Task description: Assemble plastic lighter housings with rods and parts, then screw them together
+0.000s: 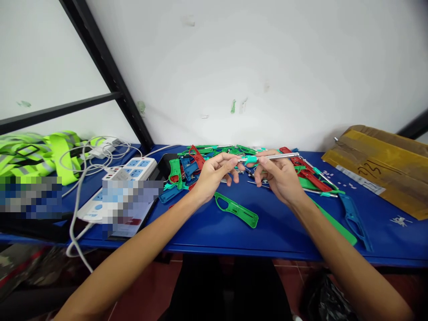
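A slim silver metal tube with a teal plastic collar [250, 159] is held level above the blue table. Its left end is pinched between thumb and fingers of my left hand [217, 174]. On the other side of the collar, my right hand [279, 176] grips the tube, whose bare end [290, 155] sticks out to the right. Below the hands lies a green plastic handle shell [238, 210], as of a long-nosed lighter. Behind them is a pile of red, green and blue shells with metal tubes, partly hidden by my hands.
A white power strip [138, 167] with cables and a tablet [133, 218] stand at left, near yellow reflective straps [63, 154]. A taped cardboard box [377, 165] sits at right. A blue shell [354, 218] and small metal pins [400, 221] lie before it. The wall is behind.
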The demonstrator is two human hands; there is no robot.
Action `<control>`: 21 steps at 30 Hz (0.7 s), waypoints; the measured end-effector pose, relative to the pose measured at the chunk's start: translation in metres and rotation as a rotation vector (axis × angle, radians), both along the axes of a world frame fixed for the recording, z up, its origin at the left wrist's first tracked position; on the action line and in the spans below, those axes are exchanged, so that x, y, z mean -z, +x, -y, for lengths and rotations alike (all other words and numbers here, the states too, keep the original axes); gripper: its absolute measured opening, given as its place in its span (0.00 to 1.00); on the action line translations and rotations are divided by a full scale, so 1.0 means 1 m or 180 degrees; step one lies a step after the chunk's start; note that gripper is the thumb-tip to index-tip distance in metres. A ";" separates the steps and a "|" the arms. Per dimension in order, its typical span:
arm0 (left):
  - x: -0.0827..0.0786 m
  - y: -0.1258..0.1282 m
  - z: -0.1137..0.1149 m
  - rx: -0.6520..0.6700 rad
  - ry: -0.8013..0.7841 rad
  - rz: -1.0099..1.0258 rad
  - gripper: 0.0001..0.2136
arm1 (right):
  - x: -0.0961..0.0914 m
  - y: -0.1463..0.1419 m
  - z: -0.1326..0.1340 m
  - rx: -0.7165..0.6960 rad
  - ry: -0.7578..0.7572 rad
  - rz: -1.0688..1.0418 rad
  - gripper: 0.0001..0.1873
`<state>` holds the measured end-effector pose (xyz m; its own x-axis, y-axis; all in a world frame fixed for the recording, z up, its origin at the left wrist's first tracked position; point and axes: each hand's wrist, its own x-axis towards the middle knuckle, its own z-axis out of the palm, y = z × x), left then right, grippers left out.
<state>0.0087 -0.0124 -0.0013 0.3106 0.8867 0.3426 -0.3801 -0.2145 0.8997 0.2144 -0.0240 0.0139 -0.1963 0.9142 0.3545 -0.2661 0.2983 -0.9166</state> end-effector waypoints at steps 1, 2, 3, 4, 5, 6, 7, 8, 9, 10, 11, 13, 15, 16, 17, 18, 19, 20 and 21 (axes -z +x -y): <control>0.001 0.000 -0.001 0.0030 -0.0039 0.0019 0.18 | 0.001 0.000 0.000 -0.0013 0.0008 0.0015 0.21; 0.001 0.000 -0.001 0.0048 -0.0061 0.0032 0.19 | 0.001 0.000 0.000 -0.0034 0.0012 0.0019 0.21; 0.001 0.000 -0.002 0.0059 -0.0072 0.0036 0.19 | 0.001 0.000 0.000 -0.0056 0.0008 0.0010 0.20; 0.000 0.000 -0.002 0.0073 -0.0074 0.0025 0.19 | 0.002 0.000 0.001 -0.0073 -0.0009 -0.0008 0.20; 0.000 -0.001 -0.002 0.0096 -0.0068 -0.0005 0.18 | 0.002 0.000 0.001 -0.0079 -0.0034 -0.0029 0.19; -0.001 -0.001 -0.002 0.0122 -0.0056 -0.0049 0.18 | 0.003 0.000 0.001 -0.0077 -0.0067 -0.0041 0.19; -0.002 -0.001 -0.001 0.0143 -0.0042 -0.0098 0.18 | 0.003 0.000 0.001 -0.0067 -0.0101 -0.0045 0.19; -0.003 -0.001 0.000 0.0160 -0.0030 -0.0146 0.18 | 0.003 0.000 0.001 -0.0058 -0.0128 -0.0035 0.19; -0.003 0.000 0.001 0.0181 -0.0022 -0.0186 0.17 | 0.003 0.001 0.001 -0.0058 -0.0141 -0.0008 0.19; -0.004 0.000 0.002 0.0203 -0.0019 -0.0212 0.17 | 0.003 0.001 0.001 -0.0063 -0.0133 0.0026 0.19; -0.004 0.001 0.004 0.0231 -0.0019 -0.0225 0.16 | 0.003 0.001 0.001 -0.0072 -0.0111 0.0059 0.19; -0.005 0.002 0.006 0.0299 -0.0014 -0.0211 0.15 | 0.001 0.002 0.002 -0.0113 -0.0064 0.0106 0.18; -0.005 0.003 0.008 0.0363 0.0018 -0.0180 0.16 | 0.000 0.002 0.003 -0.0152 -0.0043 0.0089 0.18; -0.005 0.003 0.008 0.0377 0.0041 -0.0169 0.16 | 0.000 0.002 0.003 -0.0175 -0.0053 0.0067 0.18; -0.005 0.003 0.007 0.0380 0.0060 -0.0167 0.17 | 0.000 0.001 0.004 -0.0203 -0.0076 0.0050 0.18; -0.005 0.004 0.007 0.0363 0.0067 -0.0176 0.18 | 0.001 0.001 0.004 -0.0224 -0.0108 0.0034 0.19; -0.005 0.004 0.006 0.0331 0.0061 -0.0198 0.18 | 0.002 0.001 0.003 -0.0239 -0.0153 0.0023 0.20; -0.005 0.003 0.005 0.0291 0.0050 -0.0219 0.18 | 0.003 0.001 0.003 -0.0246 -0.0205 0.0021 0.20; -0.005 0.003 0.004 0.0249 0.0040 -0.0238 0.18 | 0.003 0.001 0.002 -0.0241 -0.0249 0.0023 0.21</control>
